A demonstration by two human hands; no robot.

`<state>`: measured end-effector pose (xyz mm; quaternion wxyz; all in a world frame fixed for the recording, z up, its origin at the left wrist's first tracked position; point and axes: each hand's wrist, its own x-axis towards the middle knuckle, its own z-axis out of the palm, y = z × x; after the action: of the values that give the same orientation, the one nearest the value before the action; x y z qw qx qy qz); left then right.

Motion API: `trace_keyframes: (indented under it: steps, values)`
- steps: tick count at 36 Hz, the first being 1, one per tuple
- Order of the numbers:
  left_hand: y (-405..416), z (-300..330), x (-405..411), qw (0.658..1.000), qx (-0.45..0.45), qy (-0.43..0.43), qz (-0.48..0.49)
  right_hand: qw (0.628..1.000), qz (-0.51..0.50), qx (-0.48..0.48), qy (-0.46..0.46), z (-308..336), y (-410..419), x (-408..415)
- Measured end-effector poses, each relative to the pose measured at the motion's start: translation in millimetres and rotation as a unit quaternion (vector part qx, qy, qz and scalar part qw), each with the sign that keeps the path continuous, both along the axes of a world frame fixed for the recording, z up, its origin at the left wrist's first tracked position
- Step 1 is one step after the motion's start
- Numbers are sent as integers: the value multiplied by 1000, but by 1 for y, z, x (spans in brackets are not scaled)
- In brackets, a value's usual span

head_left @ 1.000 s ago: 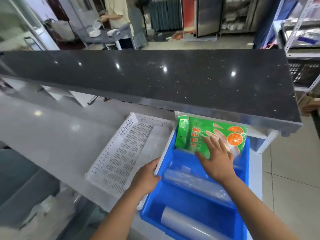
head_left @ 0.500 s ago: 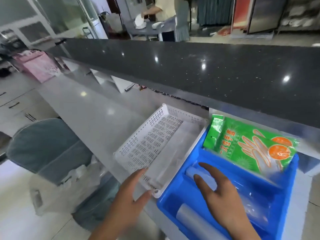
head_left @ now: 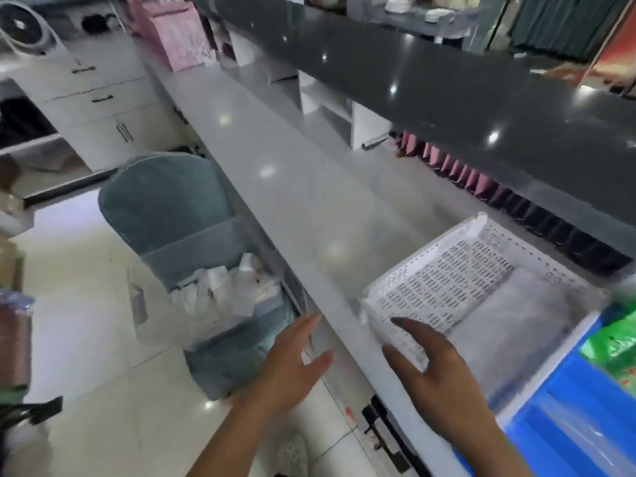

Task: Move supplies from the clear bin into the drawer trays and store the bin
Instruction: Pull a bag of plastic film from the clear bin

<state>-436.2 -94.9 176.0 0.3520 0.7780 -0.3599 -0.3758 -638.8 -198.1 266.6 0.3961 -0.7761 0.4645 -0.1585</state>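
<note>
A white perforated tray [head_left: 447, 280] lies on the grey counter at the right, with a clear plastic packet [head_left: 523, 325] inside it. Beside it on the right sits a blue tray [head_left: 564, 401] holding a green glove packet [head_left: 616, 342] at the frame edge. My right hand [head_left: 437, 373] hovers open over the white tray's near corner, fingers spread. My left hand [head_left: 296, 363] is open in the air in front of the counter edge, holding nothing. A clear bin [head_left: 199, 304] stuffed with white packets stands on the floor under the counter.
A teal chair [head_left: 172, 208] stands behind the floor bin. A long grey counter [head_left: 275, 160] runs away to the upper left, under a dark raised top [head_left: 447, 80]. A pink box [head_left: 175, 29] sits at the far end. White drawers [head_left: 96, 98] line the left wall.
The view has swung left and down toward the floor. My right hand left the blue tray and now hovers over the white tray. My left hand came off the white tray's corner.
</note>
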Motion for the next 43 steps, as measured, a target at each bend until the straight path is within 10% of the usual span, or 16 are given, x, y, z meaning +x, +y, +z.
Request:
trace_keyframes:
  steps: [25,43]
  values:
    - [81,-49,283,967,123,116,191,947,247,189,74,-60,-29,366]
    - [22,-153,433,880,323,202,283,848,304,291,320,-259,-93,584]
